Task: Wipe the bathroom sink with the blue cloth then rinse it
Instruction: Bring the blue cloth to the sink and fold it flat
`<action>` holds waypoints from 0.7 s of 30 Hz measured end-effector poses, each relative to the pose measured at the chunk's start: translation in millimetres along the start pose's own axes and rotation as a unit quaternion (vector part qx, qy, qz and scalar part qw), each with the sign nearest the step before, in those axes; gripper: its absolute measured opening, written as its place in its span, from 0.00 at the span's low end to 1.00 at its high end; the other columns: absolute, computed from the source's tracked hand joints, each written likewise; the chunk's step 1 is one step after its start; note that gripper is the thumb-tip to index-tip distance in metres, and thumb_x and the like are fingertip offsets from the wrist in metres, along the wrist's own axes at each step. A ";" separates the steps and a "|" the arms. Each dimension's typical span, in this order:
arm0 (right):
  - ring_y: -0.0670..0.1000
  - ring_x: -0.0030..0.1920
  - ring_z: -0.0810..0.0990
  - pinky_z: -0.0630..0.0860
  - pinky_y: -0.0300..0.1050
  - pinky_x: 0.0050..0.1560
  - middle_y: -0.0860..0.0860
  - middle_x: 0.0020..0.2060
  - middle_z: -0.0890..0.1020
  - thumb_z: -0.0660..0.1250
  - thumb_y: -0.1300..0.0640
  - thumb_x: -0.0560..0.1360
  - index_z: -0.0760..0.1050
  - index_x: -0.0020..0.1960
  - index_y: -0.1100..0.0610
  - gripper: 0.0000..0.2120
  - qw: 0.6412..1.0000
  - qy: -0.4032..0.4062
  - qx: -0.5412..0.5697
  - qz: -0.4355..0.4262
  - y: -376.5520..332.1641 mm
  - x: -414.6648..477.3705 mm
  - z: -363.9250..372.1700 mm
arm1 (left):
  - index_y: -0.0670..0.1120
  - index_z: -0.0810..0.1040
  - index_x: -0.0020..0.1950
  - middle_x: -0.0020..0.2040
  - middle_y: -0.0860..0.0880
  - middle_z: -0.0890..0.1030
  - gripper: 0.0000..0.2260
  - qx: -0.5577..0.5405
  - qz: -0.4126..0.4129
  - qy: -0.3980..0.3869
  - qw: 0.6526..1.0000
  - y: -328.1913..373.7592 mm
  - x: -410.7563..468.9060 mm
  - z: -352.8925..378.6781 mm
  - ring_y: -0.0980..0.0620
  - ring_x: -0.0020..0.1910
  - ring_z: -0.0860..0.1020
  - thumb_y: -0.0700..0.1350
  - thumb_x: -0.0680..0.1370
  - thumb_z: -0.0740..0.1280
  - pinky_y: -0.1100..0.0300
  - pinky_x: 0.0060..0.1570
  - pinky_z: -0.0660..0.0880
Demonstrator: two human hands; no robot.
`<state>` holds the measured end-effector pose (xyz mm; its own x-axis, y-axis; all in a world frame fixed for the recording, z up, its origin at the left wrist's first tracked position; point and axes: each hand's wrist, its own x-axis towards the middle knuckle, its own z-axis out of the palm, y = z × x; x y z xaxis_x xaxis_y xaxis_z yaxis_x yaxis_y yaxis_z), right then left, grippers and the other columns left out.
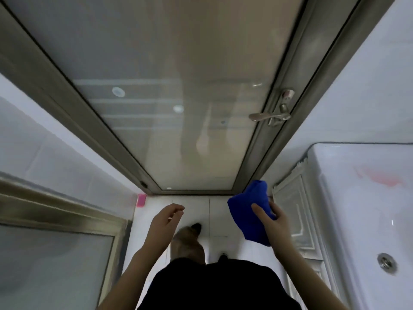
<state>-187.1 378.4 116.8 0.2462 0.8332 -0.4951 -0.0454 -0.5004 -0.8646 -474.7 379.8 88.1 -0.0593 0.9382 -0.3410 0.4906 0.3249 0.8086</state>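
Blue cloth (250, 211) hangs bunched in my right hand (271, 222), thumb pinching it from the front. White sink (348, 198) lies off to that hand's right and a little lower, its drain (386, 262) nearer me, so the right hand is the closer one. My left hand (166, 220) is loosely open, empty as far as the blur shows.

A single head-worn wide-angle camera looks steeply down and forward — over the person's dark torso to the tiled floor (192, 204) and a frosted glass door (169, 90) ahead, the sink (357, 198) close at the right edge — lines bowed by the lens.
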 end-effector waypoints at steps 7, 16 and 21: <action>0.51 0.36 0.82 0.77 0.39 0.34 0.54 0.37 0.83 0.72 0.54 0.74 0.79 0.47 0.60 0.08 0.985 0.160 0.068 0.016 -5.1 19.8 33.6 | 0.62 0.80 0.45 0.47 0.61 0.82 0.06 0.082 0.056 -0.176 0.979 16.0 118.4 -11.9 0.61 0.48 0.79 0.51 0.75 0.64 0.62 0.49 0.74; 0.52 0.40 0.85 0.80 0.48 0.41 0.53 0.40 0.86 0.75 0.50 0.71 0.80 0.48 0.53 0.10 0.887 0.408 0.206 0.068 -0.5 -13.2 26.5 | 0.56 0.79 0.49 0.46 0.56 0.82 0.07 0.188 0.240 -0.413 0.858 112.0 208.7 70.9 0.63 0.46 0.78 0.44 0.80 0.64 0.70 0.45 0.72; 0.60 0.38 0.82 0.78 0.54 0.41 0.62 0.40 0.84 0.74 0.42 0.63 0.79 0.45 0.58 0.21 0.809 0.523 0.256 0.080 23.5 -49.9 3.2 | 0.54 0.79 0.47 0.45 0.53 0.82 0.10 0.192 0.283 -0.507 0.791 146.1 189.5 144.2 0.64 0.45 0.79 0.38 0.80 0.65 0.72 0.45 0.71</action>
<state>-203.5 325.8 120.9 0.8701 -0.0226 -0.4924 -0.4868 -0.1961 -0.8512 -288.9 587.8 72.5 0.8966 0.2794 -0.3435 0.4290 -0.3557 0.8303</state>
